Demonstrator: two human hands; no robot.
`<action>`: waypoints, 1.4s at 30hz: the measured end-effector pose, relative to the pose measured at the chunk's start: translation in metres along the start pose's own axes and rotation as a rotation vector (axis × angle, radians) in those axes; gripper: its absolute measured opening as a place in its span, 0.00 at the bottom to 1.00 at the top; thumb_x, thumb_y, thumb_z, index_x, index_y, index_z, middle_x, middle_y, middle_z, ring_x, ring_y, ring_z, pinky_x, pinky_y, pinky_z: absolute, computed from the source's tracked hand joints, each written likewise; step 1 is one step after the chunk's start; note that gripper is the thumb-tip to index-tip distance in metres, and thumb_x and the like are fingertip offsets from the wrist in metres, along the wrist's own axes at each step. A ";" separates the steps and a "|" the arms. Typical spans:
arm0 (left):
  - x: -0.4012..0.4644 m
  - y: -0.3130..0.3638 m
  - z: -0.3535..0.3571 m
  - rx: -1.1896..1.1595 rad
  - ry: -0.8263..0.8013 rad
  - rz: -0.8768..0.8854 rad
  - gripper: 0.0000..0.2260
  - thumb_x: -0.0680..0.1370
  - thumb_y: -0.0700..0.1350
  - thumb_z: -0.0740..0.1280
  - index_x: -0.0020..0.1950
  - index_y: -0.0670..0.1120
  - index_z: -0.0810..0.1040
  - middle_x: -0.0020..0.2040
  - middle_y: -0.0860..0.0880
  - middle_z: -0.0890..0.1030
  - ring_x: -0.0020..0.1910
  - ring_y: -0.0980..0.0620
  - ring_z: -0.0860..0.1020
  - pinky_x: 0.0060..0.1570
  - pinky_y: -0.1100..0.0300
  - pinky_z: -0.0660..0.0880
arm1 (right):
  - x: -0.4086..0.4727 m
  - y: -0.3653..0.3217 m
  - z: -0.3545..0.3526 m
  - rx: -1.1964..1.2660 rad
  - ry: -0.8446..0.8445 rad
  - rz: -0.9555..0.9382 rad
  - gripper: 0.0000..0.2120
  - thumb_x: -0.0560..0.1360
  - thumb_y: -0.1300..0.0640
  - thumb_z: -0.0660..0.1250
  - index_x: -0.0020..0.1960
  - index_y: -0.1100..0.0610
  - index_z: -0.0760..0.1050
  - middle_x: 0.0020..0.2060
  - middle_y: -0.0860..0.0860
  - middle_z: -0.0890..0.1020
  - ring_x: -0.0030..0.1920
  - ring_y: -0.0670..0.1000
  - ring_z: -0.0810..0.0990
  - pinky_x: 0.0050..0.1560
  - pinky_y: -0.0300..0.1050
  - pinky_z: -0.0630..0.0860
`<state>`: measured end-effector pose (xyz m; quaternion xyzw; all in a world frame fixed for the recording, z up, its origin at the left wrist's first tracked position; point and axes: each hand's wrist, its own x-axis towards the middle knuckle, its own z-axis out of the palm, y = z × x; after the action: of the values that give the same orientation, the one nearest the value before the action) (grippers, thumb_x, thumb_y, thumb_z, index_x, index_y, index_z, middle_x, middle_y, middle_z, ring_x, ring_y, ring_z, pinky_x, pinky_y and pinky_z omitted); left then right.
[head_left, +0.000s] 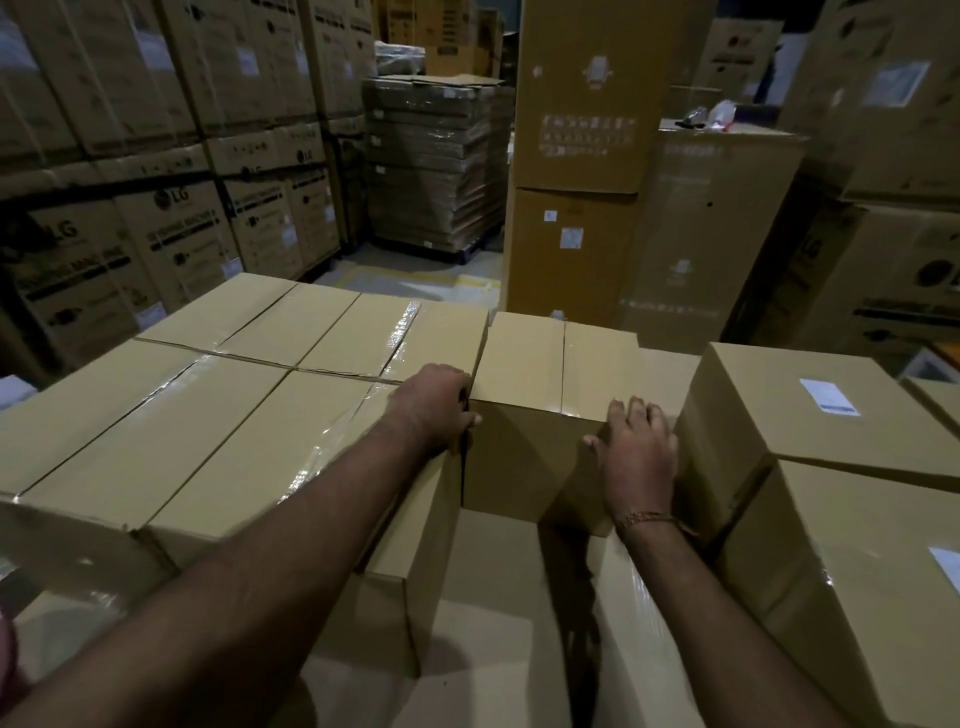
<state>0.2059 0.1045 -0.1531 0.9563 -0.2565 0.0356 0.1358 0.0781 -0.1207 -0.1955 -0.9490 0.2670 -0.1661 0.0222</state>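
Note:
A plain brown cardboard box (524, 374) sits in a gap between taller rows of similar boxes, its top taped down the middle. My left hand (434, 402) curls over the box's near left top corner, fingers tucked between it and the neighbouring box. My right hand (636, 452) lies flat against the box's near right side, fingers straight and pointing up. A thin bracelet circles the right wrist.
A taped row of boxes (218, 410) fills the left. Stacked boxes with white labels (810, 415) stand at the right. A lower box top (493, 623) lies under my arms. Tall cartons (576, 156) and a wrapped pallet (436, 161) stand beyond a floor strip.

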 end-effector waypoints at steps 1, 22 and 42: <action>0.001 0.000 -0.001 0.009 0.008 -0.003 0.12 0.74 0.56 0.76 0.44 0.53 0.76 0.46 0.52 0.77 0.49 0.48 0.78 0.49 0.48 0.80 | 0.001 -0.001 0.000 -0.001 0.001 -0.003 0.33 0.81 0.43 0.69 0.80 0.55 0.65 0.78 0.57 0.69 0.80 0.60 0.64 0.76 0.59 0.67; 0.007 0.005 0.001 0.219 0.022 0.051 0.20 0.79 0.54 0.72 0.68 0.47 0.79 0.64 0.48 0.77 0.66 0.46 0.74 0.61 0.46 0.79 | 0.023 -0.001 0.012 0.009 0.011 -0.040 0.32 0.81 0.43 0.69 0.80 0.54 0.66 0.78 0.57 0.69 0.79 0.61 0.63 0.77 0.60 0.65; -0.045 0.053 -0.035 -0.072 0.278 0.085 0.15 0.83 0.50 0.66 0.70 0.50 0.80 0.75 0.48 0.75 0.71 0.46 0.74 0.68 0.45 0.74 | -0.031 0.008 -0.071 0.214 0.123 -0.064 0.27 0.81 0.49 0.70 0.78 0.53 0.70 0.79 0.57 0.67 0.78 0.58 0.66 0.74 0.57 0.70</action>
<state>0.1403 0.0920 -0.1129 0.9249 -0.2768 0.1642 0.2026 0.0259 -0.1077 -0.1390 -0.9373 0.2179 -0.2523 0.1017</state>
